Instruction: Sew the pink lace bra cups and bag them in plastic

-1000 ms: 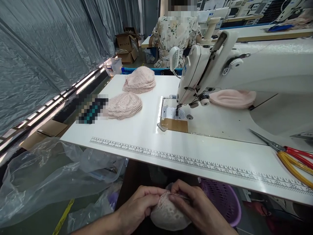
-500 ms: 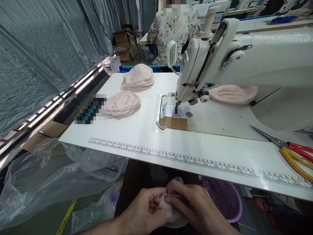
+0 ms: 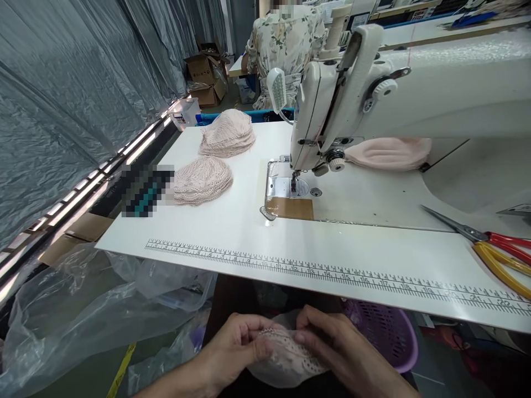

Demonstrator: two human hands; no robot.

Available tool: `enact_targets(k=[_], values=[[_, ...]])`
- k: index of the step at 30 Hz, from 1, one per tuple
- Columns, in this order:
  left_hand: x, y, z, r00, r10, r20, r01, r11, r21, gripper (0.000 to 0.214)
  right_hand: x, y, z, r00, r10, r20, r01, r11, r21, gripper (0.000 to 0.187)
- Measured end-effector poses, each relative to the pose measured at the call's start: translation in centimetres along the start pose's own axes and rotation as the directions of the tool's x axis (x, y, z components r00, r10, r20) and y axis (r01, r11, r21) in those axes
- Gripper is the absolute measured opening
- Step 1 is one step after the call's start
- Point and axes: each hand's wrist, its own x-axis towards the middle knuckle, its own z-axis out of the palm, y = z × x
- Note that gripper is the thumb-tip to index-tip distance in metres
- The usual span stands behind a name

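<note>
Below the table's front edge, my left hand (image 3: 234, 348) and my right hand (image 3: 336, 345) both pinch the rim of a pale pink lace piece (image 3: 286, 359) held between them. Fingers of both hands are closed on its edge. Two stacks of similar pink lace pieces lie on the white table, a near stack (image 3: 201, 181) and a far stack (image 3: 227, 132). The white sewing machine (image 3: 373, 99) stands at the right, its needle (image 3: 293, 182) over the plate.
Red and yellow scissors (image 3: 489, 246) lie at the table's right. A folded pink fabric (image 3: 388, 153) sits behind the machine head. A purple basket (image 3: 385, 337) is under the table. Clear plastic bags (image 3: 83, 309) lie at left. Another person (image 3: 284, 50) stands beyond the table.
My hands have spread the lace piece wider between them, showing more of its rim. The view has shifted slightly to the right.
</note>
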Motion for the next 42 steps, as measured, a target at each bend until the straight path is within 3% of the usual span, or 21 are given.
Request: enact_targets(k=[7,11,12,14,16,19,23,28,33,37,42], values=[[-0.2,0.2,-0.4,1.000,-0.016,0.010,0.016,1.000,-0.022,0.045,-0.4,0.5,0.0,0.998,-0.062,0.012,0.061,0.992,0.111,0.035],[-0.3,0.8,-0.4,1.000,-0.024,-0.001,0.024,0.997,0.069,0.041,-0.7,0.3,-0.7,0.993,-0.119,0.022,0.115,0.984,0.139,0.020],[-0.3,1.0,-0.4,1.000,-0.026,0.006,0.026,0.994,0.105,0.042,-0.5,0.1,-0.9,0.990,-0.140,0.031,0.134,0.979,0.151,0.027],[-0.5,1.2,-0.6,0.998,-0.047,0.032,0.042,0.987,0.152,0.045,0.1,-0.2,-1.3,0.974,-0.204,0.094,0.186,0.967,0.173,0.061],[-0.6,1.4,-1.0,0.995,-0.078,0.057,0.068,0.984,0.163,0.048,0.9,-0.5,-1.5,0.945,-0.259,0.202,0.223,0.957,0.183,0.075],[-0.9,1.6,-1.8,0.995,-0.080,0.060,0.068,0.981,0.183,0.047,1.9,-0.5,-1.5,0.928,-0.226,0.297,0.183,0.969,0.166,0.056],[-1.2,1.6,-2.7,0.999,-0.034,0.021,0.030,0.983,0.179,0.041,1.7,-0.2,-1.4,0.952,-0.149,0.266,0.104,0.979,0.178,0.034],[-1.2,1.0,-3.0,0.999,-0.043,-0.033,0.045,0.997,0.069,0.039,1.1,-0.6,-1.4,0.969,-0.049,0.240,0.008,0.986,0.168,0.029],[-1.3,1.5,-3.1,0.999,-0.046,0.004,0.045,0.991,0.123,0.041,1.4,-1.4,-1.0,0.968,-0.086,0.236,0.018,0.961,0.275,0.007],[-1.0,2.5,-2.8,0.989,-0.101,0.108,0.070,0.963,0.262,0.035,1.9,-1.6,-0.9,0.939,-0.155,0.307,0.049,0.943,0.328,0.003],[-0.2,2.3,-2.4,0.990,-0.114,0.088,0.076,0.933,0.352,0.023,2.0,-0.9,-1.2,0.920,-0.195,0.339,0.104,0.958,0.269,0.014]])
